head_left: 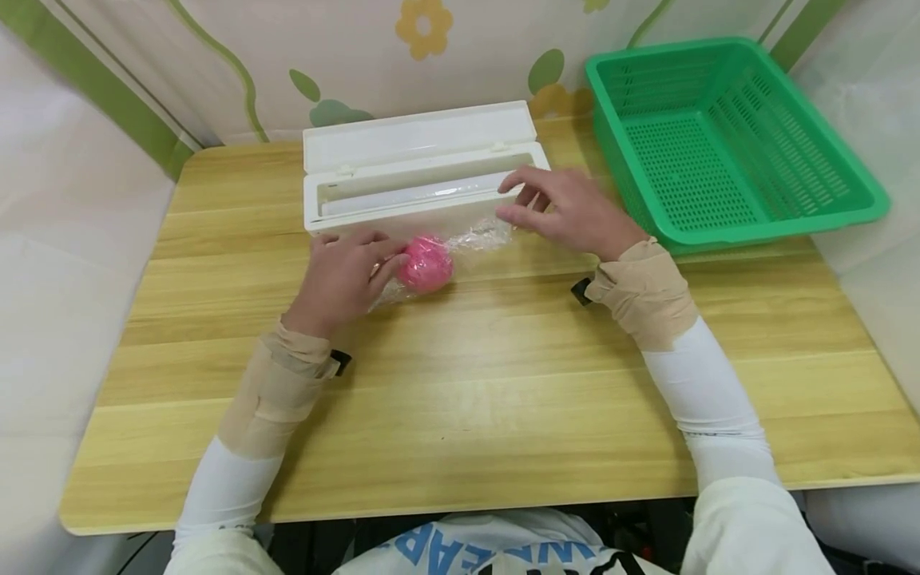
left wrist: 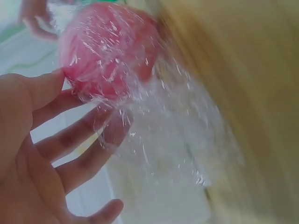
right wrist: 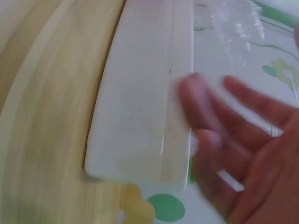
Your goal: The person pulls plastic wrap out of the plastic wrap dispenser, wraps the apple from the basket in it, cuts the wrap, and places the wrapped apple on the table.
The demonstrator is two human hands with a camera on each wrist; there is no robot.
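Note:
A pink ball (head_left: pixel 426 265) wrapped in clear cling film (head_left: pixel 483 237) is just in front of the long white cling film box (head_left: pixel 424 172). My left hand (head_left: pixel 346 275) holds the ball at its left side, pinching film and ball between thumb and fingers. Loose crumpled film trails past those fingers in the left wrist view. To the right of the ball, my right hand (head_left: pixel 568 209) is over the box's right end, fingers loosely bent with nothing in them. Inside the box, whose lid is folded back, lies a film roll (head_left: pixel 417 194).
A green plastic basket (head_left: pixel 740 231) stands at the back right of the wooden table (head_left: pixel 467 415). Behind the table hangs a pale curtain (head_left: pixel 481 72) with flowers and leaves on it.

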